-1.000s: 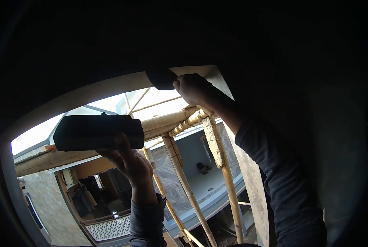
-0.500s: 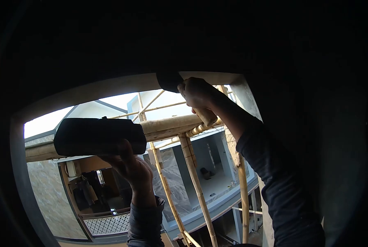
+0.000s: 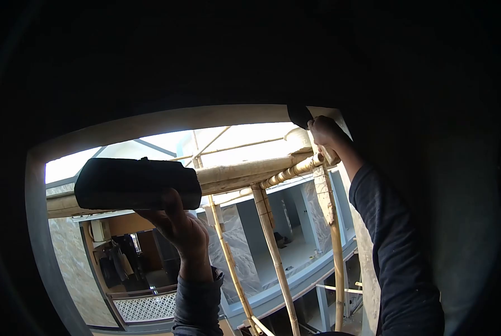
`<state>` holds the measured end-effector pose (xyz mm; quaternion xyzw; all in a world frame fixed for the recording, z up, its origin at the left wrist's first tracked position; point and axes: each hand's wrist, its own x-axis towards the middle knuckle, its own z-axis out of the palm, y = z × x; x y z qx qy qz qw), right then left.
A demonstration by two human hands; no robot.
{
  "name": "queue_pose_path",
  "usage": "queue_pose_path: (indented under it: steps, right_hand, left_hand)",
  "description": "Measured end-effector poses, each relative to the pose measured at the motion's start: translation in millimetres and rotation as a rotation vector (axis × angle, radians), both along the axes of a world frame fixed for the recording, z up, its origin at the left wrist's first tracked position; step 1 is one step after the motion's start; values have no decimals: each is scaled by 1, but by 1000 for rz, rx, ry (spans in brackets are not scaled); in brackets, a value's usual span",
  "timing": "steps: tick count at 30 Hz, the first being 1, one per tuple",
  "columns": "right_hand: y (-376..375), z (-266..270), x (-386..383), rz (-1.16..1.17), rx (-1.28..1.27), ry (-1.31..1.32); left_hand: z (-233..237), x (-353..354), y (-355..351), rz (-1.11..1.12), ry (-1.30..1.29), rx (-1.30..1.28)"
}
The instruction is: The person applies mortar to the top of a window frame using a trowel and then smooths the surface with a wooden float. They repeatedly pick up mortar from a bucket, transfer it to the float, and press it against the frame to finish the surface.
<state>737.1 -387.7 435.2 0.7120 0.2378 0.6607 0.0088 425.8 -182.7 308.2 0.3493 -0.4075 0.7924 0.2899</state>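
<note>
My left hand (image 3: 178,226) holds up a dark rectangular board (image 3: 137,182) from below, level, in front of a window-like opening. My right hand (image 3: 324,133) is raised to the upper right corner of that opening and grips a dark tool (image 3: 299,115) whose head presses against the pale top edge of the opening (image 3: 177,119). Both arms wear dark sleeves. The tool is mostly in shadow, so its shape is unclear.
Outside the opening stands a bamboo scaffold: a thick horizontal pole (image 3: 245,171) and upright poles (image 3: 273,246). Beyond lie a blue-grey building wall (image 3: 301,213) and a lattice railing (image 3: 144,308) far below. The surrounding wall and ceiling are dark.
My right hand and its tool have slid to the right along the top edge, into the corner. The left hand and board have stayed almost still.
</note>
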Motion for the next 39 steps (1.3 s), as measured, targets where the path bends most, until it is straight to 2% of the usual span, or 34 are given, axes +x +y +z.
queue_pose_path:
  steps: [1,2,3,4,5,6,7,9,11,13,15,16,19,21,22,24,25,27,29,31,32,33,34,35,36,37,39]
  right_hand:
    - [-6,-6,-7,702,196,455]
    - [-9,-11,-14,1400,386,915]
    - [-3,-14,-35,1397,378,916]
    - [9,-14,-63,1425,352,868]
    - [20,-12,-83,1452,326,818]
    - [36,-3,-78,1287,70,298]
    - [47,0,-97,1065,-173,-203]
    - [69,1,-166,780,-55,237]
    - [91,6,-194,359,-208,-160]
    - [103,4,-224,465,-191,-104]
    - [107,4,-256,444,-195,41]
    - [112,5,-259,321,-253,-100]
    - [114,7,-258,317,-219,-41]
    - [93,4,-247,431,-87,191]
    - [82,5,-235,212,-176,42]
    - [68,6,-198,201,-114,60]
    - [63,7,-181,167,-106,103]
    - [54,5,-155,19,-84,132]
    - [51,9,-121,376,-94,144]
    - [74,9,-119,968,11,312]
    - [72,6,-186,594,-91,247]
    - [94,7,-197,884,-54,238]
    - [112,17,-213,472,-237,-297]
    - [119,11,-267,392,-227,-116]
    - [128,11,-300,417,-213,-41]
    - [139,12,-320,441,-198,35]
    - [166,19,-325,501,-158,-17]
  left_hand:
    - [1,-4,3,3,-5,-2]
    - [2,-7,7,140,-37,-3]
    - [2,-9,12,275,-67,-5]
    - [3,-11,16,273,-70,-10]
    - [3,-12,19,412,-117,-37]
    - [3,-14,23,553,-160,-63]
    - [3,-16,27,552,-160,-67]
    - [1,-21,33,986,-315,-212]
    - [-1,-23,32,1003,-338,-239]
    - [-3,-25,28,1017,-366,-265]
    - [-8,-29,23,1185,-385,-359]
    - [-7,-29,24,1183,-383,-358]
    - [-6,-32,28,1165,-363,-297]
    - [-4,-37,27,957,-349,-193]
    - [-4,-41,26,960,-346,-195]
    - [-6,-51,26,494,-186,-79]
    - [-6,-54,32,494,-189,-81]
    - [-6,-59,48,705,-257,-110]
    - [-8,-64,51,749,-280,-145]
    - [-11,-66,50,797,-301,-187]
    - [-12,-65,48,837,-304,-223]
    - [-14,-65,47,876,-307,-258]
    - [-17,-66,48,879,-301,-265]
    - [-19,-67,49,983,-338,-313]
    - [-20,-67,50,1086,-376,-359]
    - [-23,-67,51,1087,-373,-360]
    - [-28,-65,52,1041,-327,-371]
